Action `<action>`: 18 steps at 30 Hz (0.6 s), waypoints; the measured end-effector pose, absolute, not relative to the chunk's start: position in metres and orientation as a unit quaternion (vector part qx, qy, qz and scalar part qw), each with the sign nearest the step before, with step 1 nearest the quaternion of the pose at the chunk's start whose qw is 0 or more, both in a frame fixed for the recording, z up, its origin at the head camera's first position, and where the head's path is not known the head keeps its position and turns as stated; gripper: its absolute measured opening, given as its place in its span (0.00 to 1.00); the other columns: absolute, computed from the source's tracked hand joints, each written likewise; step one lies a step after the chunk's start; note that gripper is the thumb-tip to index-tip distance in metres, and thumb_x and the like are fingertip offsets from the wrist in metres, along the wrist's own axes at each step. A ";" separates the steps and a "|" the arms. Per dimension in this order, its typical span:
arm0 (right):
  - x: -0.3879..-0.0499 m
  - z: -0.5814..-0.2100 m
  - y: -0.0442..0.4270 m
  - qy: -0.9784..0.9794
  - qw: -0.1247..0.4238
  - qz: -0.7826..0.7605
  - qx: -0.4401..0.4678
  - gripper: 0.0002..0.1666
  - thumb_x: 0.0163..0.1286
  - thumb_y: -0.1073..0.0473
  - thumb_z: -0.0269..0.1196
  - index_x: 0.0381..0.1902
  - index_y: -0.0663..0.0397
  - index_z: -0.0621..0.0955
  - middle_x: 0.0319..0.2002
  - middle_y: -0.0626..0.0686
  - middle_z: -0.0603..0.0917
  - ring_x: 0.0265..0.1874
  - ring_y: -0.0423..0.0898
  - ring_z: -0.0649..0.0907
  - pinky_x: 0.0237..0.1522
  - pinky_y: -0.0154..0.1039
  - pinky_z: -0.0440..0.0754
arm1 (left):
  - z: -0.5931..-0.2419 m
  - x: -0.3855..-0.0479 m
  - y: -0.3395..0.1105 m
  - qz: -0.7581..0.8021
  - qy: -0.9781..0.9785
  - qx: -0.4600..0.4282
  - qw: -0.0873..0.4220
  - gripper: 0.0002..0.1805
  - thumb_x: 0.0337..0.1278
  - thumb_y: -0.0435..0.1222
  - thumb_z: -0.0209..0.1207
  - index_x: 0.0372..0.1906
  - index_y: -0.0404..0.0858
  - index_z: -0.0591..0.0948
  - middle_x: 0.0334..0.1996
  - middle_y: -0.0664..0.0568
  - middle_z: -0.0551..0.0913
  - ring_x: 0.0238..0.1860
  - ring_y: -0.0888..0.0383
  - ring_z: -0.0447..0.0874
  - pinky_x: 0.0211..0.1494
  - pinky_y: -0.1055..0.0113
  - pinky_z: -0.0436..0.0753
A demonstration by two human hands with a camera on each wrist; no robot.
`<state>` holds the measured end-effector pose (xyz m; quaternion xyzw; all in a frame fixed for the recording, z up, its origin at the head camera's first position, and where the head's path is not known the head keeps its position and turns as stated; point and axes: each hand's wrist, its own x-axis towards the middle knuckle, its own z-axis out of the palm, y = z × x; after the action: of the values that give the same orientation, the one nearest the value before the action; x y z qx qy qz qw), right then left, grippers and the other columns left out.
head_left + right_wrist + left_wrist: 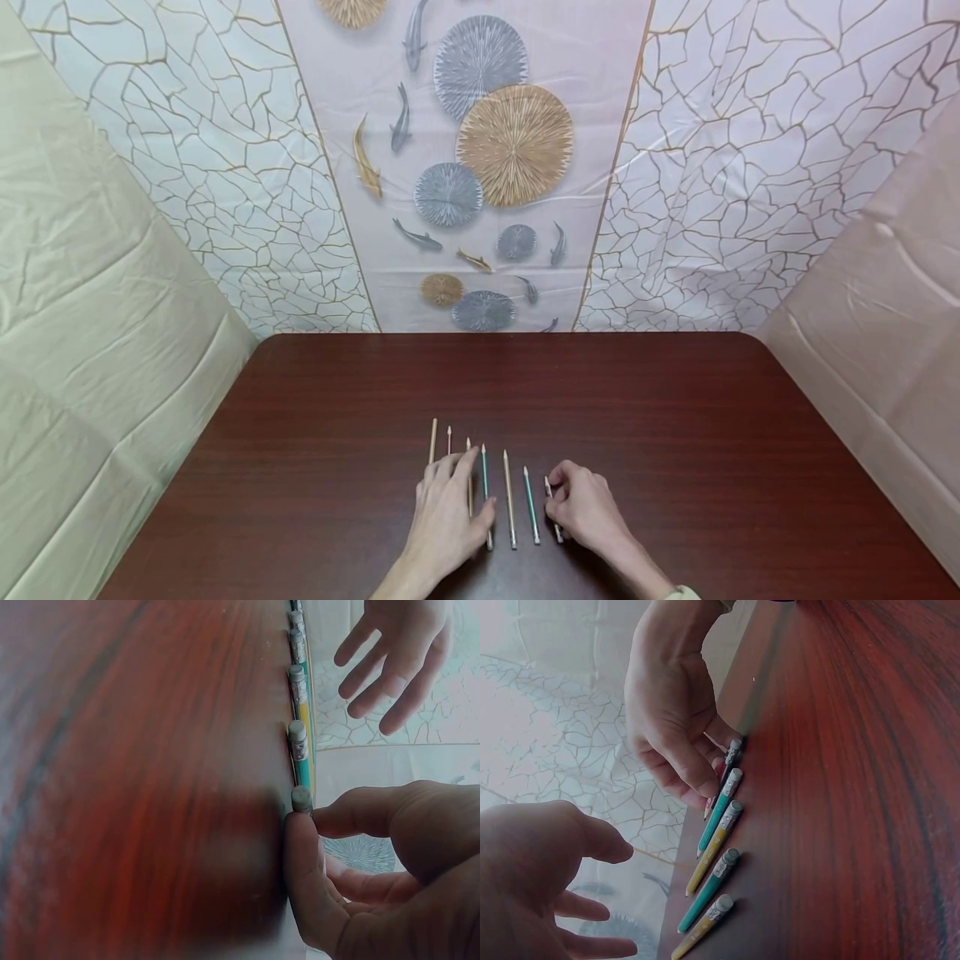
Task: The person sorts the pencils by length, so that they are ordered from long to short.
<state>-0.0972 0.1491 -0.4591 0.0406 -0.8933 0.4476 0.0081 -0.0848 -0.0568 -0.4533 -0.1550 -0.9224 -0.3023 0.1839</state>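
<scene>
Several pencils lie side by side in a row on the dark red-brown table, tips pointing away and eraser ends toward me. At the right end, my right hand (590,507) pinches a pencil (558,533) between curled thumb and finger; in the right wrist view its grey eraser (301,797) shows between them. Just left of it lie a teal pencil (531,505) and a gold pencil (509,500). My left hand (446,512) is over the left part of the row, fingers extended and gripping nothing, partly hiding another teal pencil (485,472), a gold one (470,493) and a pinkish one (449,437).
At the row's left end lies a light wood-coloured pencil (432,437), its lower part hidden by the left hand. The table (675,400) reaches back to a patterned wall cloth (480,250). Plain cloths (112,333) hang along both sides.
</scene>
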 end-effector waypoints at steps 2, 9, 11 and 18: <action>-0.097 -0.460 0.149 -0.892 0.008 0.449 0.041 0.13 0.49 0.77 0.63 0.34 0.63 0.78 0.17 0.47 0.78 0.06 0.41 0.76 0.11 0.37 0.75 | -0.454 -0.085 -0.057 -0.303 -0.924 -0.152 0.178 0.35 0.43 0.37 0.71 0.61 0.33 0.76 0.51 0.39 0.79 0.54 0.39 0.75 0.50 0.43 0.74; -0.099 -0.462 0.148 -0.893 0.012 0.449 0.044 0.12 0.49 0.76 0.65 0.32 0.62 0.77 0.17 0.47 0.78 0.06 0.40 0.76 0.11 0.36 0.75 | -0.453 -0.084 -0.057 -0.302 -0.926 -0.148 0.172 0.35 0.44 0.37 0.71 0.62 0.33 0.76 0.52 0.38 0.79 0.54 0.40 0.75 0.50 0.43 0.74; -0.099 -0.462 0.148 -0.893 0.012 0.449 0.044 0.12 0.49 0.76 0.66 0.32 0.62 0.77 0.17 0.47 0.78 0.06 0.40 0.76 0.11 0.36 0.75 | -0.452 -0.084 -0.057 -0.301 -0.927 -0.148 0.170 0.35 0.44 0.37 0.71 0.62 0.33 0.76 0.52 0.38 0.79 0.54 0.40 0.75 0.51 0.43 0.74; -0.099 -0.462 0.148 -0.894 0.007 0.446 0.044 0.13 0.51 0.76 0.68 0.32 0.61 0.77 0.17 0.47 0.77 0.07 0.39 0.76 0.11 0.36 0.75 | -0.451 -0.083 -0.058 -0.299 -0.926 -0.150 0.176 0.35 0.44 0.38 0.71 0.61 0.33 0.76 0.53 0.39 0.79 0.54 0.40 0.75 0.51 0.43 0.74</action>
<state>-0.0988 0.1479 -0.4616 0.0443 -0.8939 0.4460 0.0071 -0.0831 -0.0577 -0.4512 -0.1501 -0.9260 -0.2985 0.1755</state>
